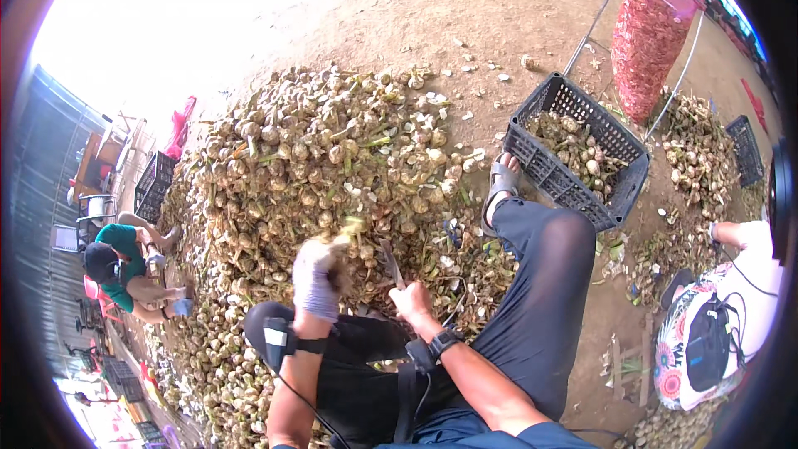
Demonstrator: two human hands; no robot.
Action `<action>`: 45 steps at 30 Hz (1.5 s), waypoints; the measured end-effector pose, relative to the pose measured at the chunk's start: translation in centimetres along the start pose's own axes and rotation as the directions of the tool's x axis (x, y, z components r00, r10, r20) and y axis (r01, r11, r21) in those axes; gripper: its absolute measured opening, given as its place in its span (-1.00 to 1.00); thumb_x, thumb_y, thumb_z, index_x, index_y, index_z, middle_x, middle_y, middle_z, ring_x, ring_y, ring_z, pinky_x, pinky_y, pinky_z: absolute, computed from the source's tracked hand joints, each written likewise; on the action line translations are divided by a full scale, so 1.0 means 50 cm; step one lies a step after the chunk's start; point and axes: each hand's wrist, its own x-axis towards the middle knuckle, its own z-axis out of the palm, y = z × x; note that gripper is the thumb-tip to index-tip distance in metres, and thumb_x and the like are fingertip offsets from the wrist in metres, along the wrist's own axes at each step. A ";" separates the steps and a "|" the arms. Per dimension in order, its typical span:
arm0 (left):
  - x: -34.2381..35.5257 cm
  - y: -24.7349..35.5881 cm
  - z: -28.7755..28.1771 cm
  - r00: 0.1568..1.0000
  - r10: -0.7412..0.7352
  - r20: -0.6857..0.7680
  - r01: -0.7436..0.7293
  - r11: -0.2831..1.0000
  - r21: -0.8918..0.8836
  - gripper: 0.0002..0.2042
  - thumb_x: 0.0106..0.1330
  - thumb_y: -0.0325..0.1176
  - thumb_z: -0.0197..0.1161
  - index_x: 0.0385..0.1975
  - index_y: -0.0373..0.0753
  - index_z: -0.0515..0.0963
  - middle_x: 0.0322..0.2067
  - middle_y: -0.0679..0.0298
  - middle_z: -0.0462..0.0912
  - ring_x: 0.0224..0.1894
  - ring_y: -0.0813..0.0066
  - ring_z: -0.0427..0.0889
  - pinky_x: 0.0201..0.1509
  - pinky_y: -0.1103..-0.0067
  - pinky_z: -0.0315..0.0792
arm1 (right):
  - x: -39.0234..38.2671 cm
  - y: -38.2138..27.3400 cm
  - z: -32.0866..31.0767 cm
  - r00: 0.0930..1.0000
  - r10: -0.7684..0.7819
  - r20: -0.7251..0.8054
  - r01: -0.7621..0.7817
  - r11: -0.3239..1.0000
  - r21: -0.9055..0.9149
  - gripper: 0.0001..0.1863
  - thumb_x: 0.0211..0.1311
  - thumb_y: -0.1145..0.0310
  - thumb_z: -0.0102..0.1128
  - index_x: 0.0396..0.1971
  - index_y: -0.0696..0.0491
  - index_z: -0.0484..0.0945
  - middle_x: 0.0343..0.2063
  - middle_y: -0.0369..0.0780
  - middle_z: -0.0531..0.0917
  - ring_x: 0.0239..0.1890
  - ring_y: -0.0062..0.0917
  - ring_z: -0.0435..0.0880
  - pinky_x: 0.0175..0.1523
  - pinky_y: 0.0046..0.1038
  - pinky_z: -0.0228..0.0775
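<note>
My left hand [314,283], in a pale knitted glove, is closed round a garlic bulb. It is blurred by motion, and a yellow-green stalk [352,228] sticks out above the fingers. To its right, my bare right hand [412,303] grips a knife [390,263] by the handle, the blade pointing up and away from me. Both hands are over my lap, at the near edge of a big heap of garlic bulbs [307,145] with dry roots and cut stalks. The fingers of my left hand hide most of the bulb.
A black plastic crate [565,197] partly filled with garlic stands beside my right foot. Behind it, a tall red mesh sack [647,46] hangs on a metal frame. One person [125,262] crouches at the left of the heap; another [706,316] sits at the right. Loose trimmings [474,283] lie near my leg.
</note>
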 end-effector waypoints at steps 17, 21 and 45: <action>0.036 -0.166 -0.428 0.984 0.140 -0.111 -0.039 0.772 0.634 -0.48 0.23 -0.55 0.26 0.24 -0.17 0.45 -0.05 0.22 0.60 -0.06 0.41 0.58 0.06 0.53 0.48 | 0.041 -0.009 -0.050 0.996 0.072 -0.057 -0.026 0.816 0.577 -0.59 0.19 0.28 0.27 -0.78 0.13 0.42 -0.75 -0.33 0.42 -0.78 -0.63 0.40 -0.60 -0.44 0.55; 0.219 -0.338 -0.345 0.951 0.063 0.301 -0.307 0.123 0.944 -0.41 0.12 -0.46 0.33 0.23 -0.06 0.45 0.05 -0.01 0.57 0.01 0.01 0.59 0.13 0.33 0.49 | 0.063 0.008 -0.043 0.989 0.100 -0.108 -0.023 0.830 0.558 -0.55 0.22 0.27 0.28 -0.80 0.12 0.39 -0.76 -0.35 0.42 -0.79 -0.64 0.39 -0.62 -0.44 0.53; 0.229 0.016 -0.123 0.954 -0.022 0.298 -0.136 0.856 0.499 -0.47 0.14 -0.34 0.33 0.14 -0.33 0.43 -0.07 0.32 0.59 -0.07 0.58 0.54 0.04 0.59 0.47 | -0.023 -0.144 -0.093 0.848 -0.427 -0.315 0.517 0.797 0.313 -0.67 0.30 0.26 0.24 -0.60 0.13 0.47 -0.73 -0.29 0.49 -0.66 -0.61 0.49 -0.52 -0.35 0.38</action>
